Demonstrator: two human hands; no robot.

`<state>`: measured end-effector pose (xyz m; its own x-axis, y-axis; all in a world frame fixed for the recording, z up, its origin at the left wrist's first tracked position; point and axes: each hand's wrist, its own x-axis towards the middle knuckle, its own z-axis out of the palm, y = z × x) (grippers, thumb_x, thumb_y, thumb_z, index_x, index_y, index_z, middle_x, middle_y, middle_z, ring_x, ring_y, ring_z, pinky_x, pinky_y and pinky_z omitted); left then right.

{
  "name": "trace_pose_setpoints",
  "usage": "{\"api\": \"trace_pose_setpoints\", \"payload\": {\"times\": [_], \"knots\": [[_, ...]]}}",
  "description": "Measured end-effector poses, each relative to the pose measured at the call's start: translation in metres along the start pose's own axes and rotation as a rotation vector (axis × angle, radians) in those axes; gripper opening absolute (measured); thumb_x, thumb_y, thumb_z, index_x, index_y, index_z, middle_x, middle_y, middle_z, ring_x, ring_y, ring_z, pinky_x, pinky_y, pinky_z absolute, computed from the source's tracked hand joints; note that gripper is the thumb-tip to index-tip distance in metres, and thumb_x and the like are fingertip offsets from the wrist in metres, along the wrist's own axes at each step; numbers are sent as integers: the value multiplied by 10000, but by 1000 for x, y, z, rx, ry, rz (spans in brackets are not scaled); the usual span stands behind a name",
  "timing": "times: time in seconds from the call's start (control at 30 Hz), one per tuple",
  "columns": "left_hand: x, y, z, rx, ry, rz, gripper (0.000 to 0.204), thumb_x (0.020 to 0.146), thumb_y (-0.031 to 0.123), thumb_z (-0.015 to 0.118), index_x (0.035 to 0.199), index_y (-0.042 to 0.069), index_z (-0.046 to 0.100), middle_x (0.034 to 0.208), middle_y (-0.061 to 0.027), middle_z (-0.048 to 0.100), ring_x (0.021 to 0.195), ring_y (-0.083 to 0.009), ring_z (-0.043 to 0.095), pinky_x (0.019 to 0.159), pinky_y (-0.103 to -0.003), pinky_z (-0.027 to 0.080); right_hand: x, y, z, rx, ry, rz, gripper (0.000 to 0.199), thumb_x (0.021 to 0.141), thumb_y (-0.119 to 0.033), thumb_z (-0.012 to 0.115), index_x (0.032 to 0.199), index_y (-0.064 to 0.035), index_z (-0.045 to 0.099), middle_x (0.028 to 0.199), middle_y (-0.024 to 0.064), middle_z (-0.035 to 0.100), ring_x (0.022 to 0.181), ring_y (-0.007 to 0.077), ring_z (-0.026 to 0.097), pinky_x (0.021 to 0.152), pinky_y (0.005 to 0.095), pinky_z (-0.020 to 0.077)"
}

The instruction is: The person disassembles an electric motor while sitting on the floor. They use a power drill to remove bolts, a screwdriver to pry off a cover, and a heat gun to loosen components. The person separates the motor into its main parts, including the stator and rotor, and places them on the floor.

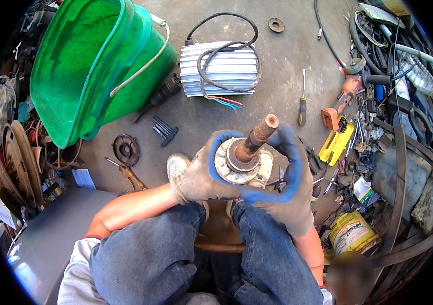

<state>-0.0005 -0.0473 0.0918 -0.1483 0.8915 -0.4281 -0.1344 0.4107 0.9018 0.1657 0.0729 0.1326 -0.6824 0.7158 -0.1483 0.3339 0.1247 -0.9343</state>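
both gloved hands, left hand point(196, 178) and right hand point(287, 188), fingers curled tight round the hub point(239, 165) above the knees, rusty shaft point(257, 137) axis pointing up and away, slightly right; step looks like steadying for inspection, next move likely needs one hand freed.

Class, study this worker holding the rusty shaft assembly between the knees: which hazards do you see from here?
1. The rusty steel shaft with round flange is gripped only by the gloved left hand and right hand; it might slip onto the legs.
2. The loose yellow-handled screwdriver and black cable on the floor are possible trip hazards.
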Motion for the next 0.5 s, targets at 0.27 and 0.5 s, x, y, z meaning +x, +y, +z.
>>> {"api": "trace_pose_setpoints", "payload": {"times": [0.27,0.5], "knots": [[-1,7,0,-69,-48,-101,986,576,226,924,1383,35,389,1276,-98,562,1189,-197,561,1044,-366,438,26,78,-49,-426,332,232,593,813,-106,768,1340,24,528,1272,175,592,1159,290,594,1002,393,463],[1,1,-2,-107,-61,-90,916,611,192,903,1359,18,404,1244,-107,565,1155,-198,561,1018,-362,450,25,-2,-11,-176,-47,-118,667,801,-217,805,1354,12,511,1304,209,572,1195,344,575,1015,414,462]]}}
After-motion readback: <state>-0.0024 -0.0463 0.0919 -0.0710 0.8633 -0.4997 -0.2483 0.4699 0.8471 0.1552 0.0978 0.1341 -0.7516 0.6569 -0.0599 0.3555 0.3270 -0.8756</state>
